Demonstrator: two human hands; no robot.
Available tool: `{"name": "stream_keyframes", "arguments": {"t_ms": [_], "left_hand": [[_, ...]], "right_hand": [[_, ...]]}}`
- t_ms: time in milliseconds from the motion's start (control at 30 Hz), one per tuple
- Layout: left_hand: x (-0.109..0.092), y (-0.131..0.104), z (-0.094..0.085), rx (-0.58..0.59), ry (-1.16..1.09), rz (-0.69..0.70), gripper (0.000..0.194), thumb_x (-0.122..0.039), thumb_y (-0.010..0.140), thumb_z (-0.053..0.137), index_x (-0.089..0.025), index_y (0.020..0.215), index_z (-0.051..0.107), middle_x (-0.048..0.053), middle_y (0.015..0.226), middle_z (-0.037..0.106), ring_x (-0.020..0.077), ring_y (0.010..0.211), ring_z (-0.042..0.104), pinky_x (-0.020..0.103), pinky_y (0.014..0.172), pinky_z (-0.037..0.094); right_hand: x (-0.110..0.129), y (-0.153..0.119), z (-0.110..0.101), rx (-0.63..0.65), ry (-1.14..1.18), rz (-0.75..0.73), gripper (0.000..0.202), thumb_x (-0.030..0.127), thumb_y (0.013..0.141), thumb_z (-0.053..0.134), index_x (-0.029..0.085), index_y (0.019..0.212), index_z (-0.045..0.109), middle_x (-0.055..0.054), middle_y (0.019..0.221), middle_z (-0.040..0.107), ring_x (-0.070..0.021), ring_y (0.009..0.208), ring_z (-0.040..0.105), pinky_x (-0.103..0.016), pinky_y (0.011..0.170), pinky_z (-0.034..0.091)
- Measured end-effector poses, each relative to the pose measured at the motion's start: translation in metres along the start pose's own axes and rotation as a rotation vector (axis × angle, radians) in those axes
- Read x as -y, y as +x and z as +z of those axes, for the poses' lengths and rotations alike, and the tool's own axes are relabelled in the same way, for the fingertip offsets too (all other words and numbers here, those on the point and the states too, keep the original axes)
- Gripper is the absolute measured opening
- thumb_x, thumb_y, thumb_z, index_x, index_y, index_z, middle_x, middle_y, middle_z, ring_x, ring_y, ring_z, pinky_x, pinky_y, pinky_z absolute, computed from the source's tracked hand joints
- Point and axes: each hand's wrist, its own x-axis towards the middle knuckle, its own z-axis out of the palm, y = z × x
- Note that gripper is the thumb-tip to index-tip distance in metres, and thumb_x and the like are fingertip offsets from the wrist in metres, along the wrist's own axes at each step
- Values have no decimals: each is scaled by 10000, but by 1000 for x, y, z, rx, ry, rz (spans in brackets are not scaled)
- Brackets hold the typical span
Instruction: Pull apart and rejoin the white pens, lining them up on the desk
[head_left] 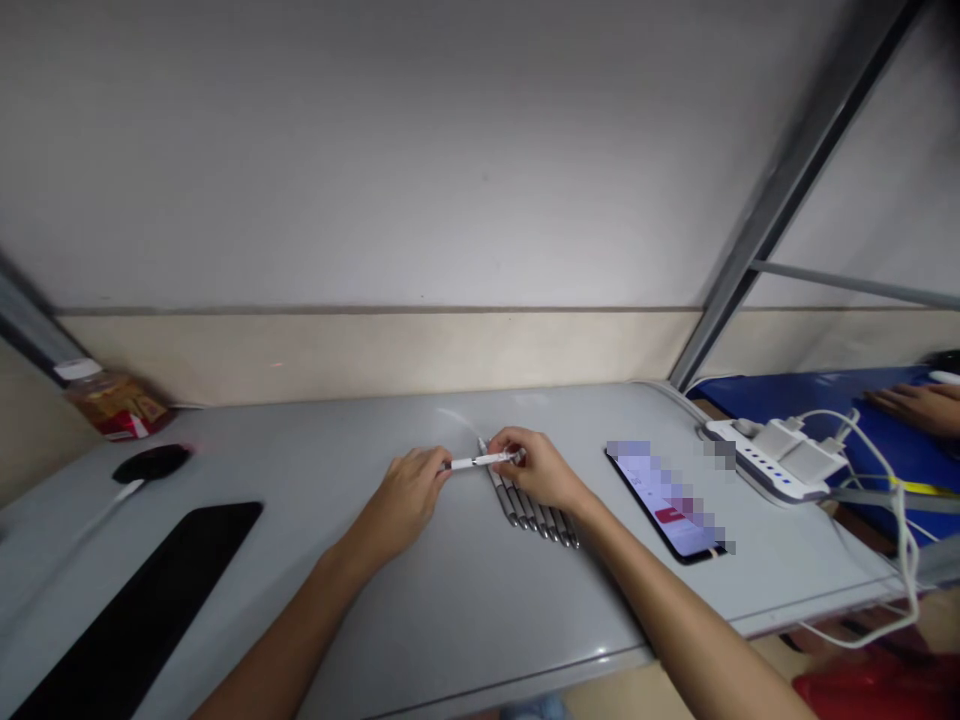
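Observation:
A white pen [472, 462] is held level above the grey table [465, 610], between my two hands. My left hand [411, 492] has its fingers closed on the pen's dark left end. The fingers of my right hand [534, 465] pinch the pen's right end, where a small silvery part shows. Under and beside my right hand lie several pens [536, 518] side by side in a slanted row, their silver ends toward me. Their upper parts are partly hidden by my right hand.
A lit phone [664, 500] and a white power strip [780, 465] with plugs and cables lie at the right. At the left are a black slab [150, 600], a dark oval object [151, 463] and a bottle [116, 402]. Another person's hand [919, 405] rests on a blue surface [832, 392].

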Motion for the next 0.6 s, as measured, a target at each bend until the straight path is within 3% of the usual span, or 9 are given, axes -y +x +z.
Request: {"name": "stream_keyframes", "arguments": {"t_ms": [67,200,400,467,600], "left_hand": [[0,0,0,-6,5,4,264,-301,990,298,-202,911,530,31,871,591,192,812,527,350,763,421],[-1,1,0,-39,17,25,281,-290,987,297,-198,868,534,38,868,578,192,824,520,345,766,420],[1,1,1,-44,-12,18,333,-294,991,278,-195,824,549,33,831,596,181,792,532,335,748,431],[2,1,1,-52,-29,-1,326,-307,990,284,-197,879,570,38,860,615,188,825,548,346,774,444],[3,0,-1,-50,-36,-11,319,-307,979,325,-239,1177,565,49,1013,648,210,965,570,393,867,447]], "right_hand": [[2,0,0,-27,-15,-23,119,218,792,638,176,902,656,-36,897,664,-149,780,573,-253,711,417],[3,-1,0,26,-91,-20,114,253,836,618,189,914,670,-27,821,670,-146,714,563,-253,659,396],[-4,0,0,-53,-274,-122,112,109,783,644,194,856,653,-29,835,660,-161,769,557,-260,697,391],[-7,0,-2,-65,-312,-131,124,103,795,636,199,870,658,-35,839,669,-171,786,556,-269,709,393],[-13,1,-11,-89,-433,-105,145,120,827,615,212,915,683,-47,855,693,-195,825,567,-292,738,399]]}}
